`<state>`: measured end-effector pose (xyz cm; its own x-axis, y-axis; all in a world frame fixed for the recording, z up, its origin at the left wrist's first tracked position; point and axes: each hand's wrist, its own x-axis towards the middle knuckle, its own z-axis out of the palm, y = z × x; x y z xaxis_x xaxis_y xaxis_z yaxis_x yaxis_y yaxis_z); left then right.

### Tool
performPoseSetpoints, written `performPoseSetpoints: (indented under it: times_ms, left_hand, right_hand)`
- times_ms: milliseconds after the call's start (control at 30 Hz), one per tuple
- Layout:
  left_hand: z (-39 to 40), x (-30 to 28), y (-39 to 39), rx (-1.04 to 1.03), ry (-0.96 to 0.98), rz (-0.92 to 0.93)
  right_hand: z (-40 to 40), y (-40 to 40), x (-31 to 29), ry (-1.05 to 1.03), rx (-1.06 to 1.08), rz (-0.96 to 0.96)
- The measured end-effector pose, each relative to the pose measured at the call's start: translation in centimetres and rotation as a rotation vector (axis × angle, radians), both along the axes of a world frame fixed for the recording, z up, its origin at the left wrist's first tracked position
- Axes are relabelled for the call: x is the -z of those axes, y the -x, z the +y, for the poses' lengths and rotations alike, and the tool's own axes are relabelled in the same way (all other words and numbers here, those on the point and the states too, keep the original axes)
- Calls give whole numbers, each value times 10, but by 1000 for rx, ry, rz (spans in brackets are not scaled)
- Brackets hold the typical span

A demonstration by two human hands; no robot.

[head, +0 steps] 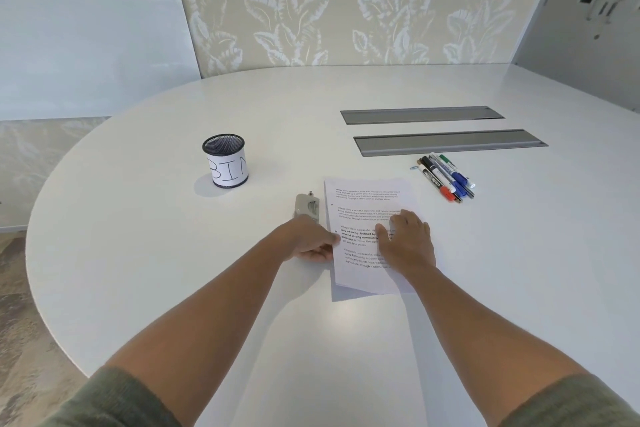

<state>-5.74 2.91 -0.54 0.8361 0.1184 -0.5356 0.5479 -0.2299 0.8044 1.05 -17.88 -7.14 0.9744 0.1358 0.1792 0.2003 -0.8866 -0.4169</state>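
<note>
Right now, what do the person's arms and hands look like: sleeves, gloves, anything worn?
Nothing is worn on the left hand or the right hand: no gloves, rings or watch show. The forearms are uncovered. The left sleeve and right sleeve are dull olive-green fabric, ending near the elbows at the picture's bottom edge.

Bright, even light washed the white table (145, 253), a soft glare patch shone just before the papers (367, 215), a faint shadow fell left of the mesh cup (225, 163), wide-angle bending curved the frame's edges, small print looked soft
</note>
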Motion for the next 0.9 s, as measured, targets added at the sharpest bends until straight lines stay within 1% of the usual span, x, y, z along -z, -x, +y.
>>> performPoseSetpoints:
  times_ms: [100,200,367,500,600,733,900]
  left_hand:
    - [-10,2,-6,-56,-44,-67]
    - [-15,6,-10,-41,-101,-142]
    - [-20,9,-11,-6,-278,-253]
    - [-20,3,-12,-35,-391,-339]
    - [-18,-2,-13,-85,-428,-374]
    - [-15,-10,-16,-111,-441,-409]
    - [-12,-19,-20,-172,-416,-450]
  right_hand:
    - [-6,-1,2,-15,13,-14]
    - [-10,-1,2,-59,42,-3]
    - [-17,-5,-3,-132,112,55]
    - [-23,-11,-13,-211,182,58]
    - [-26,-16,-21,-330,258,54]
    - [-27,-23,-31,-540,364,67]
    - [-22,-27,-43,-895,414,137]
